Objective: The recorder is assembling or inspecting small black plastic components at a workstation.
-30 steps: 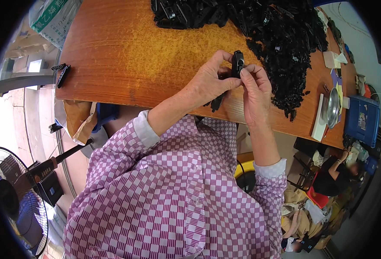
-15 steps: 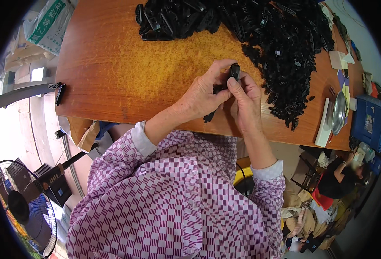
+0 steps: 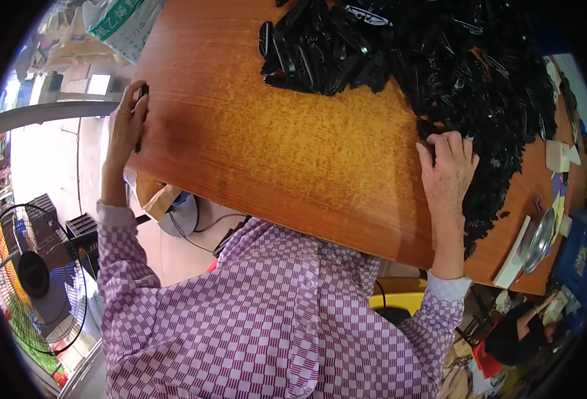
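At the table's left edge, my left hand [image 3: 126, 126] is closed around a slim black plastic piece [image 3: 144, 90], whose end sticks out above the fingers. Most of that piece is hidden by the hand. My right hand [image 3: 448, 166] rests at the near left side of a heap of small black plastic parts [image 3: 489, 179]. Its fingers are curled down into the heap, and the thumb lies toward the table. What the fingertips grip, if anything, is hidden. Beyond lies a pile of longer black plastic pieces [image 3: 327, 50], glossy and oblong.
The wooden table [image 3: 194, 133] has a worn yellowish middle. On its right stand a metal dish [image 3: 538, 241] and a white strip-shaped block [image 3: 513, 253]. A fan [image 3: 34, 272] is at the lower left, a white-green sack [image 3: 127, 30] at the upper left. Another person [image 3: 516, 332] sits at the lower right.
My hands were together over the near table edge, handling a black piece. They have parted: the left went to the table's left edge, the right to the heap. The view has shifted.
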The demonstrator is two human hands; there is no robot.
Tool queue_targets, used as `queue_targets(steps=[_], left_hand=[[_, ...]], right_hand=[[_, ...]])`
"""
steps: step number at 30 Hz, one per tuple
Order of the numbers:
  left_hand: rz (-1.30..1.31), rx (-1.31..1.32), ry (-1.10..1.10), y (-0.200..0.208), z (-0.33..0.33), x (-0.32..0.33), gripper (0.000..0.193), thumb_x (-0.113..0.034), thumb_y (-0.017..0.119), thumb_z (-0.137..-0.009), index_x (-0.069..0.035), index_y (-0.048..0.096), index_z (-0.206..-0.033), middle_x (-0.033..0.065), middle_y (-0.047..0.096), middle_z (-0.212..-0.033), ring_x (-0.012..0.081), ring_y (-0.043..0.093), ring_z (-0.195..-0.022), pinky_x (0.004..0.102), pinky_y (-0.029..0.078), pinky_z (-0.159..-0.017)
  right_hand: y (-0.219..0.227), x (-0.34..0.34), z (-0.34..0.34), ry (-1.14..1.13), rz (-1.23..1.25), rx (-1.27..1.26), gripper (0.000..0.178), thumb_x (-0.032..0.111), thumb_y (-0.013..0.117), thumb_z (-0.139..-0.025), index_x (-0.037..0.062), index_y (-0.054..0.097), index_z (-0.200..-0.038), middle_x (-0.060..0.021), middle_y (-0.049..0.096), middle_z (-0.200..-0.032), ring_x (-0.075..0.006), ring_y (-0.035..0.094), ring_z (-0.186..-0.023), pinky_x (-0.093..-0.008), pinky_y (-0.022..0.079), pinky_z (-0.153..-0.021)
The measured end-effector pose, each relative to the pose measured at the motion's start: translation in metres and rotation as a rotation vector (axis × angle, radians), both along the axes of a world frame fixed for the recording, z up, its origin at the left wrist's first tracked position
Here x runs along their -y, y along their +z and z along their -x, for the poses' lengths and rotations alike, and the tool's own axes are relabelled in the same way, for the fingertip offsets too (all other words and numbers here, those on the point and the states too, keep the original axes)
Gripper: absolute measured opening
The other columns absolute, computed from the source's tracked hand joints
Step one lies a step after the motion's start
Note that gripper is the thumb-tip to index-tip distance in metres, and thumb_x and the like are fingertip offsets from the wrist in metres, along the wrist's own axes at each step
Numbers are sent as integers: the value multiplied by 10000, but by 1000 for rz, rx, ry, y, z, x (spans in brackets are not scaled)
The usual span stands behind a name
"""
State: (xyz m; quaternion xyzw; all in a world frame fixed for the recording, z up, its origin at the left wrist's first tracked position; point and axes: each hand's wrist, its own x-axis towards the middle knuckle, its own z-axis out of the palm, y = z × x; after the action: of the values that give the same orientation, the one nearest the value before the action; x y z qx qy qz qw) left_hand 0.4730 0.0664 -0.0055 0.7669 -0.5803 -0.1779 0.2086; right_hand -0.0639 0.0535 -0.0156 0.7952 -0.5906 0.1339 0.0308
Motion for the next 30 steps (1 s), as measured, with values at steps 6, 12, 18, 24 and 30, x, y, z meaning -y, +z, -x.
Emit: queue_targets(steps=[6, 12, 18, 24, 30], left_hand=[[140, 653, -186, 19, 41, 35, 269, -229, 541, -924, -199, 569, -1191, 103, 639, -1040, 302, 633, -903, 379, 500, -750], [652, 188, -775, 1, 235, 79, 158, -212, 637, -833, -112, 631, -956, 37, 618, -837, 238, 632, -803, 364, 527, -683], [374, 541, -740, -2, 312, 99, 169, -146, 669, -776, -71, 621, -919, 63, 615, -937, 203, 562, -947, 376, 403, -790], [413, 620, -685, 13, 302, 81, 192, -39, 597, -756, -26, 530, -936, 122, 497, -884, 247, 484, -871, 355, 411, -736], [588, 516, -630, -24, 289, 92, 228, -93, 639, -767, -48, 591, -985, 87, 621, -945, 228, 589, -965, 405, 430, -816]], right_hand=[[-13, 6, -4, -85, 57, -20, 163, 154, 705, -785, 92, 608, -901, -18, 565, -913, -234, 547, -899, -374, 390, -749], [-12, 3, -4, -27, 84, -81, 124, 116, 654, -816, 94, 609, -929, -37, 563, -903, -247, 546, -879, -369, 389, -745], [-18, 2, 0, -10, 110, 205, 92, 56, 639, -828, 43, 605, -913, -45, 588, -847, -225, 566, -787, -334, 427, -692], [3, -23, -6, -334, -478, 1556, 65, 61, 642, -872, 35, 620, -928, -32, 618, -834, -106, 567, -711, -232, 438, -621], [18, -47, -26, -251, -585, 1821, 36, 18, 624, -865, 44, 608, -883, -38, 620, -792, -115, 577, -690, -240, 455, -613]])
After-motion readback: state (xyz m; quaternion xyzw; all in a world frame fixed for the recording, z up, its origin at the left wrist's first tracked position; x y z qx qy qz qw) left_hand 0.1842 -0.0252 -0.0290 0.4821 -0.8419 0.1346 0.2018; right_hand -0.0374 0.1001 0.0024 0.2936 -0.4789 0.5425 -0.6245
